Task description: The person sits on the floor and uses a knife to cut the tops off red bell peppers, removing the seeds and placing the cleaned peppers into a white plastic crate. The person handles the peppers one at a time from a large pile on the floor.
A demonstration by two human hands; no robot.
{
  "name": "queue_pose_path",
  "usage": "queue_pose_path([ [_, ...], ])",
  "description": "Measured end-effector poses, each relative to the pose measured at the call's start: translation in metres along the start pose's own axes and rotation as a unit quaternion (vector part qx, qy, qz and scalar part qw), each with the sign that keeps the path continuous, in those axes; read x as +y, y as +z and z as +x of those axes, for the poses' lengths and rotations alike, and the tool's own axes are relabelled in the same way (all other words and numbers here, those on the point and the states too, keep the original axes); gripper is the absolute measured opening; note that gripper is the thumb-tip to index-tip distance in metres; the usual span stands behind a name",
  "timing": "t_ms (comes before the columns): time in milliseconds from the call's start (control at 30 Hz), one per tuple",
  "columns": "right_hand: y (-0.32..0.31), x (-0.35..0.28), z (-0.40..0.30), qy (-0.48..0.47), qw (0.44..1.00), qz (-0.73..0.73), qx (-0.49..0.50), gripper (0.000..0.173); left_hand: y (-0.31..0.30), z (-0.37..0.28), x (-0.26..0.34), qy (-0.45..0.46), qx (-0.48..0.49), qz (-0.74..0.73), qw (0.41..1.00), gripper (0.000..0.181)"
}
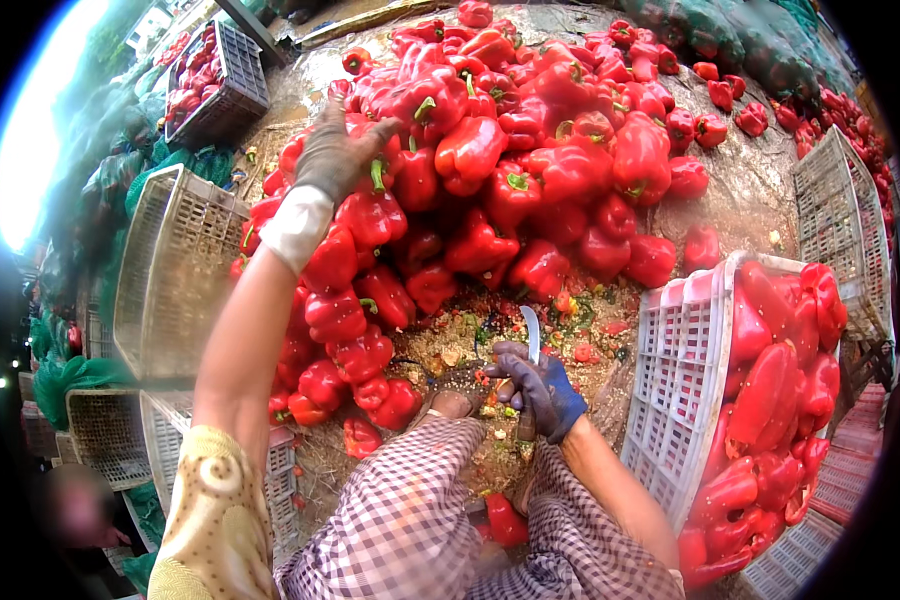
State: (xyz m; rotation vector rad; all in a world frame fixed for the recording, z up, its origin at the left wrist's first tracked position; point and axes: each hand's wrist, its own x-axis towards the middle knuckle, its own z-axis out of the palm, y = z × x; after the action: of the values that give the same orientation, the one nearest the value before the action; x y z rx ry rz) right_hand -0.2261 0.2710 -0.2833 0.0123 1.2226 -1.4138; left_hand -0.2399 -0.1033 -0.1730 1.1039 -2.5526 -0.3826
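Observation:
My left hand (339,150), in a dirty work glove with a white cuff, reaches onto the large pile of red bell peppers (472,157). Its thumb and fingers are spread over the peppers, and it grips none that I can see. My right hand (544,390), in a dark blue glove, is closed around the handle of a small curved knife (531,330), blade pointing up and away from me. Below the knife, seeds and pepper scraps (450,345) litter the ground sheet between my feet. A single red pepper (506,520) lies between my legs.
A white plastic crate (675,382) full of red peppers stands close at my right. Other crates (187,277) stand at the left, with green mesh sacks (75,382) around them. A pepper-filled crate (229,82) sits at the upper left. Someone is at the lower left edge.

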Motion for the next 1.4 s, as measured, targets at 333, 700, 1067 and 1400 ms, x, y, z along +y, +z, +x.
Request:
queue_pose_path([
  [333, 0.007, -0.006, 0.001, -0.081, 0.996, -0.028, 0.006, 0.046, 0.043, 0.004, -0.051, -0.079, -0.094, -0.426, 0.896, 0.079],
  [700, 0.026, -0.051, -0.005, -0.142, 0.96, 0.213, -0.117, 0.06, 0.005, -0.172, 0.06, 0.215, -0.254, -0.472, 0.817, 0.112],
  [1067, -0.001, -0.038, -0.006, -0.18, 0.979, 0.095, 0.017, 0.066, 0.045, -0.211, 0.068, -0.007, -0.333, -0.547, 0.768, 0.14],
  [1400, 0.007, -0.032, -0.005, -0.297, 0.893, -0.329, 0.076, 0.083, 0.06, -0.217, 0.052, 0.066, -0.225, -0.505, 0.831, 0.136],
])
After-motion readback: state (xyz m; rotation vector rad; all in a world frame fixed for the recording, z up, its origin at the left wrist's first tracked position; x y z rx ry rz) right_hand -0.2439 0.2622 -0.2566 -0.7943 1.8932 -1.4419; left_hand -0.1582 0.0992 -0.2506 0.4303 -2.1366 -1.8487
